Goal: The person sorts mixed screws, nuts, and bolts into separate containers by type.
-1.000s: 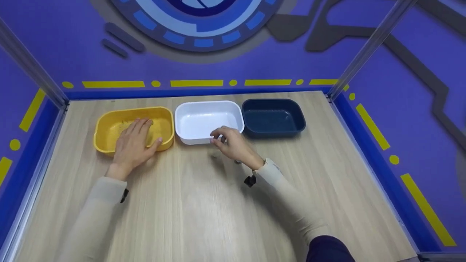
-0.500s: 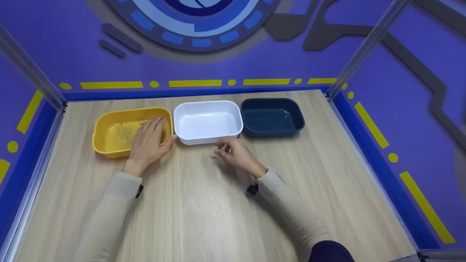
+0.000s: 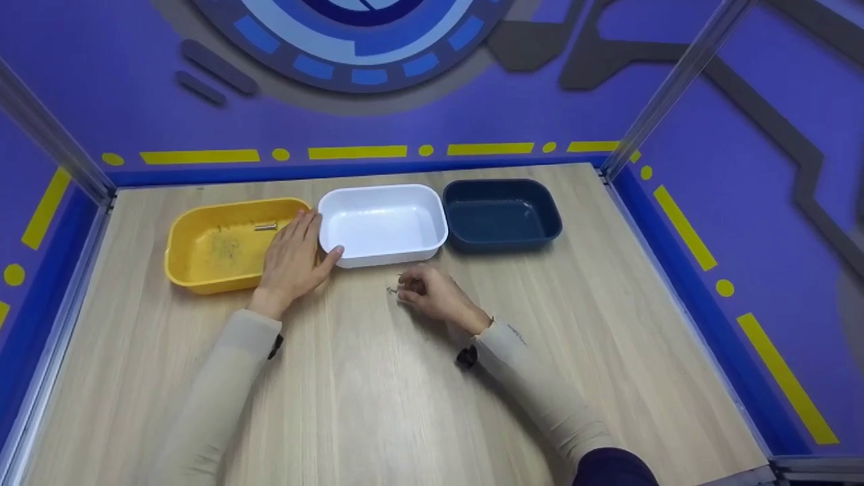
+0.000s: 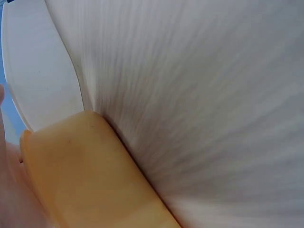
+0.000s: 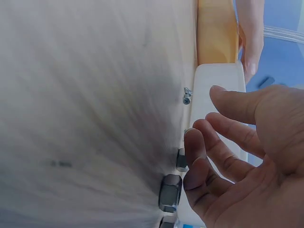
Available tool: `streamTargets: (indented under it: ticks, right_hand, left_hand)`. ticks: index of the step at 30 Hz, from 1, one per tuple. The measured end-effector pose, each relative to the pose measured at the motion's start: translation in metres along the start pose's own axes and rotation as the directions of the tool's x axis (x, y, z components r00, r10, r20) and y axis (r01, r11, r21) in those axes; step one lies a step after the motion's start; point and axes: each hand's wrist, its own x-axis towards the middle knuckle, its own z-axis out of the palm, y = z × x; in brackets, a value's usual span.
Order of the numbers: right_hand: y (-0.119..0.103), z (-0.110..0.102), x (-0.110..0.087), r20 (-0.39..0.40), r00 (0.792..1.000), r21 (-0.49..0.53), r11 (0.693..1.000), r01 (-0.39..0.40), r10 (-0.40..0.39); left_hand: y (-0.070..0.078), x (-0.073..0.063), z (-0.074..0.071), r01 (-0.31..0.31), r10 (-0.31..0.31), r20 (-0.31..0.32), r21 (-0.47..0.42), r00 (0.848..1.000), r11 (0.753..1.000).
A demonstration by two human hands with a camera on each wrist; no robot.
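My left hand [image 3: 293, 260] lies over the right end of the yellow bin [image 3: 182, 263], its fingers fairly straight and its thumb at the left rim of the white bin [image 3: 381, 258]. Inside the yellow bin is a short silver metal rod [image 3: 265, 227]. Just in front of the white bin, my right hand [image 3: 435, 293] is low over the table, fingers loosely bent. In the right wrist view its thumb [image 5: 232, 102] stands apart from the fingers, with nothing seen between them. Small silver screws [image 5: 187, 96] lie beyond the fingertips. Dark hex nuts [image 5: 170, 192] sit beside the fingers.
A dark blue bin [image 3: 503, 239] stands right of the white one, so the three bins form a row along the back of the wooden table [image 3: 378, 405]. Purple panels [image 3: 418, 121] with yellow marks wall the table at the back and sides.
My left hand has slid right, from inside the yellow bin to its right end, uncovering the metal rod. My right hand has drawn back from the white bin's front rim and come down toward the screws.
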Motion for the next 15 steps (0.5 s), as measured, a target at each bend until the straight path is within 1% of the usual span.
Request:
streamTargets:
  ticks: [4,7,15]
  right_hand:
    - [-0.0004,0.0011,0.0020,0.013,1.000,-0.026,1.000,0.006,-0.005]
    - [-0.0004,0.0015,0.0040,0.024,1.000,-0.034,0.999,0.014,-0.013]
    - [0.0000,0.0043,0.0075,0.012,1.000,-0.078,0.997,0.001,0.000]
  left_hand:
    - [0.0003,0.0027,0.0025,0.013,-0.013,0.028,0.011,1.000,1.000]
    - [0.0002,0.0035,0.0042,0.017,-0.018,0.038,0.026,0.999,1.000]
    - [0.0004,0.0034,0.0068,-0.004,0.001,0.047,0.066,0.999,0.998]
